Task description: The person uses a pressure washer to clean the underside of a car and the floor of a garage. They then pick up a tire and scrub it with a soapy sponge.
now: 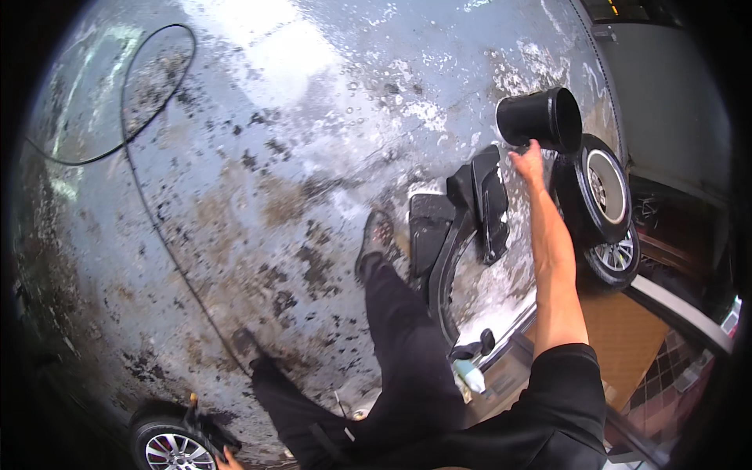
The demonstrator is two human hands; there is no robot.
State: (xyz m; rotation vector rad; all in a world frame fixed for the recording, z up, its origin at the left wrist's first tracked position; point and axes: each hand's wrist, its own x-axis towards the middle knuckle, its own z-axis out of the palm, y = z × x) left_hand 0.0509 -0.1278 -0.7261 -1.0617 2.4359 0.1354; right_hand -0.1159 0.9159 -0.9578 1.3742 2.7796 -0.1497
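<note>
The right hand [529,160] reaches out at arm's length, its grip closed on the lower rim of a black bucket [540,119] tipped on its side over the wet floor [258,157], mouth facing right, just above two stacked wheels [599,204]. The left hand [227,460] shows only at the lower edge by another wheel [174,448]; I cannot tell its grip

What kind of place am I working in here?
Probably a car wash or garage bay: wet, soapy concrete floor, a hose across it, and loose wheels by black plastic car trim.
</note>
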